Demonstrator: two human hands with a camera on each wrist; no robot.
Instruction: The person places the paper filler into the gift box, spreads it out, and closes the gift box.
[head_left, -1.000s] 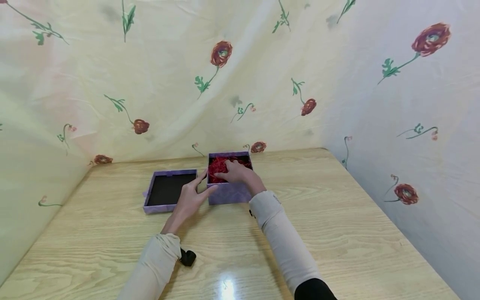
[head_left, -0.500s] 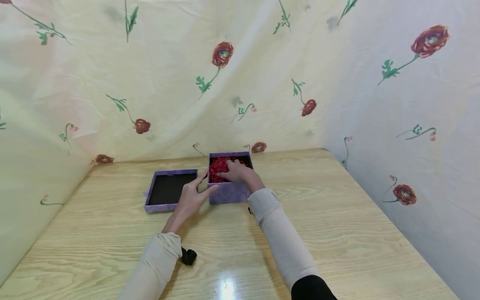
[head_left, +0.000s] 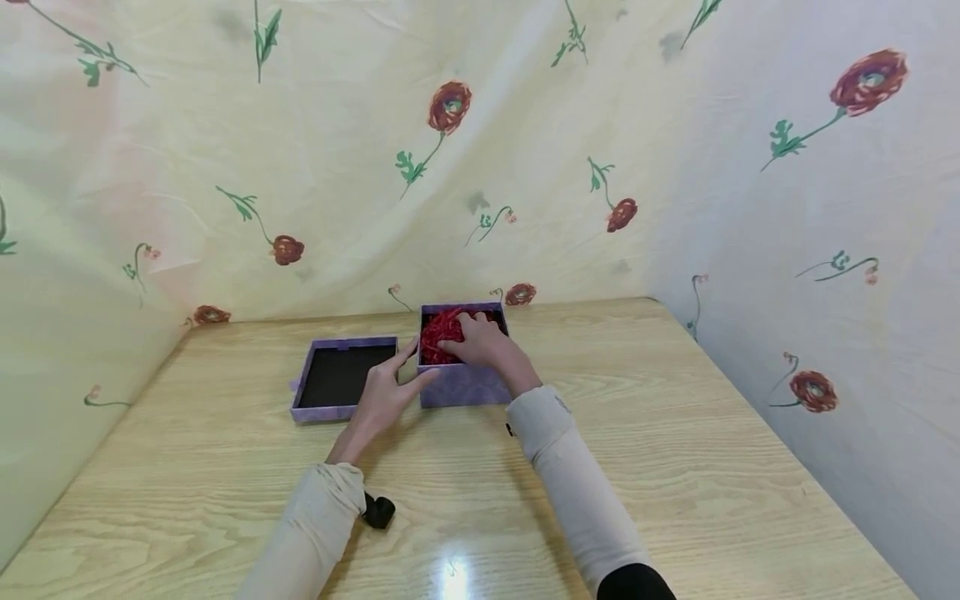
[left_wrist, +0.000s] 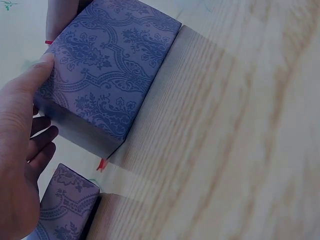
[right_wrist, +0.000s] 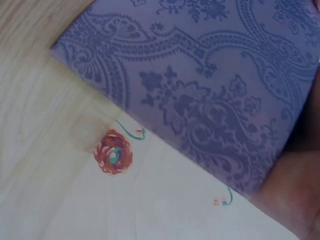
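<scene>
A purple patterned box point(head_left: 459, 388) stands at the back middle of the table, its top open and red shredded paper point(head_left: 437, 335) inside. My left hand point(head_left: 381, 395) holds the box's front left corner. Its thumb lies on the front near the rim, and its fingers bend against the left side in the left wrist view, by the patterned front point(left_wrist: 110, 70). My right hand point(head_left: 483, 340) reaches over the front rim into the shredded paper, thumb and fingers spread apart. Its fingertips are partly hidden there. In the right wrist view the box point(right_wrist: 200, 95) hides most of this hand.
Left of the box lies its purple lid point(head_left: 330, 413), black inside facing up, with a small tab at its left. A flower-printed cloth point(head_left: 337, 150) hangs behind the wooden table point(head_left: 660, 467) and along both sides. Black wrist straps show below both sleeves.
My right hand shifts slightly within the box over the shredded paper. My left hand stays at the box corner. The whole head view drifts a little.
</scene>
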